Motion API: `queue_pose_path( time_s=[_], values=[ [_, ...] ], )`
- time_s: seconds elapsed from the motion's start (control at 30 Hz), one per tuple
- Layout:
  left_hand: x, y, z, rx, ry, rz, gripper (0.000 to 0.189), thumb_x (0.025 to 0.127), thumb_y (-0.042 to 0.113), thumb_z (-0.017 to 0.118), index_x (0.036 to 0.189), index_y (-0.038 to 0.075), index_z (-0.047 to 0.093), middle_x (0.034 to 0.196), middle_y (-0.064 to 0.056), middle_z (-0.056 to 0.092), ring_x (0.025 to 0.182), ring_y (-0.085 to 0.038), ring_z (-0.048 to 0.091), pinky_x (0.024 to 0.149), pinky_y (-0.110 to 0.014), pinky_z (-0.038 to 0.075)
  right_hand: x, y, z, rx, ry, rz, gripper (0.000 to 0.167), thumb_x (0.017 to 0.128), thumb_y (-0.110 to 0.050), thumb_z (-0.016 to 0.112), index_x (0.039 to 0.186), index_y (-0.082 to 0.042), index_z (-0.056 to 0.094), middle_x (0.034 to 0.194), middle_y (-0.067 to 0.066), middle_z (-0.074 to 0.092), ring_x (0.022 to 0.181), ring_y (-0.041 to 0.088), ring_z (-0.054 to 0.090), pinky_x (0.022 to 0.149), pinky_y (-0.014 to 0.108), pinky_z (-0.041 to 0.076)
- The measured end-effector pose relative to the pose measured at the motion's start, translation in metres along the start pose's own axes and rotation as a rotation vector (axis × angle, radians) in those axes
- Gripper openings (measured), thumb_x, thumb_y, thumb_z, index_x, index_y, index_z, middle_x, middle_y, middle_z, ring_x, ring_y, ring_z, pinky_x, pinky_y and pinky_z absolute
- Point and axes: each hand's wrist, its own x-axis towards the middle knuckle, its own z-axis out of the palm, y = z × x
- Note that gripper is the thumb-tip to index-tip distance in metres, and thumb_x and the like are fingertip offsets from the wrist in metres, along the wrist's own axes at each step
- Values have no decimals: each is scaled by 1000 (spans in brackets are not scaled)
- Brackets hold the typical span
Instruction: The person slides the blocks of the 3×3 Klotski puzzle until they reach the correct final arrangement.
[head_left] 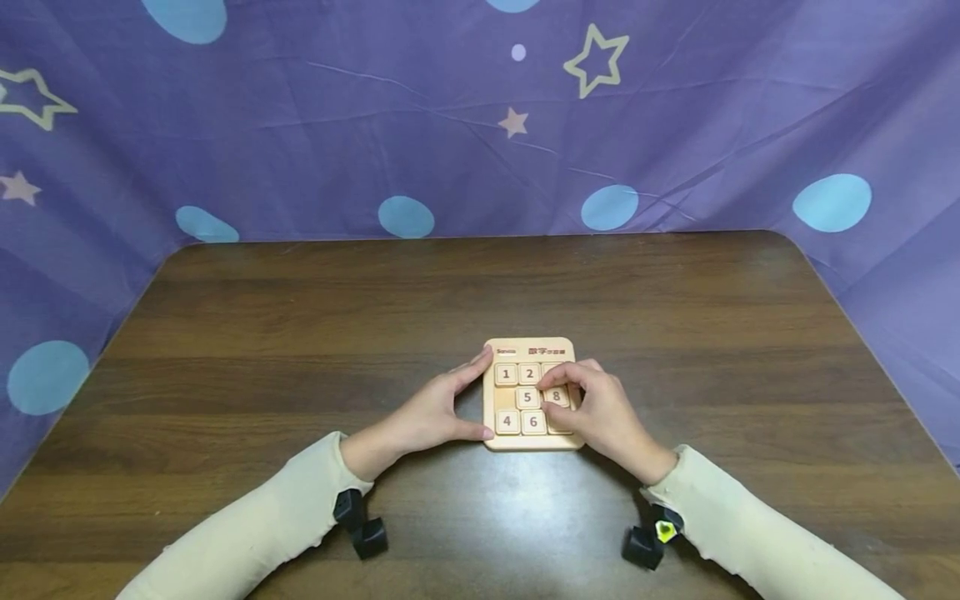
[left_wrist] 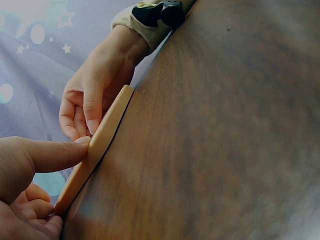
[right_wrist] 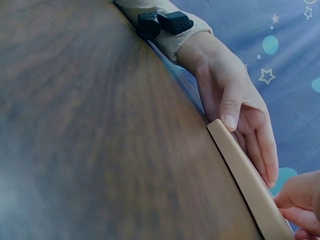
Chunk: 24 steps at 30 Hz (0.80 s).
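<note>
A pale wooden number sliding puzzle (head_left: 505,398) lies on the table, with its tiles 1, 2, 4, 5, 6 and 8 readable. A bare slot shows at the left of the middle row. My left hand (head_left: 431,410) holds the puzzle's left side, index finger at the upper corner and thumb at the lower one. Over the right column, my right hand (head_left: 600,408) has its bent index finger and thumb touching the tiles around the 8 tile (head_left: 557,397). It hides the other tiles of that column. In the left wrist view, the left thumb (left_wrist: 60,154) presses the puzzle's edge (left_wrist: 107,130).
The brown wooden table (head_left: 300,333) surrounds the puzzle. Behind it hangs a purple cloth (head_left: 337,125) with stars and blue dots. A black wrist device sits on the left sleeve (head_left: 262,508) and another on the right sleeve (head_left: 757,525).
</note>
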Motion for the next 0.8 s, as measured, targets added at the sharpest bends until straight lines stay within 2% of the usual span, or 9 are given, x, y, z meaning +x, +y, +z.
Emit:
queue_pose_path(
  time_s=[0.27, 0.63, 0.8],
  values=[
    [-1, 1, -1, 12, -6, -8, 97, 69, 8, 82, 147, 2, 24, 155, -9, 19, 142, -22, 17, 116, -40, 14, 3, -3, 8, 44, 8, 9, 23, 68, -3, 78, 87, -15, 73, 86, -5, 67, 82, 13, 48, 71, 28, 39],
    [0, 1, -2, 4, -34, 6, 97, 69, 8, 81, 147, 2, 25, 155, -8, 18, 142, -22, 17, 115, -42, 16, 0, -8, 15, 28, 6, 17, 21, 70, -10, 81, 88, -17, 74, 89, -4, 61, 82, 11, 43, 67, 27, 36],
    [-3, 2, -1, -7, -9, -12, 97, 70, 8, 81, 148, 4, 24, 155, -7, 18, 142, -21, 17, 115, -42, 16, 2, -10, 15, 26, -22, 1, 21, 71, -11, 80, 90, -19, 74, 89, -5, 60, 82, 11, 42, 67, 28, 35]
  ],
)
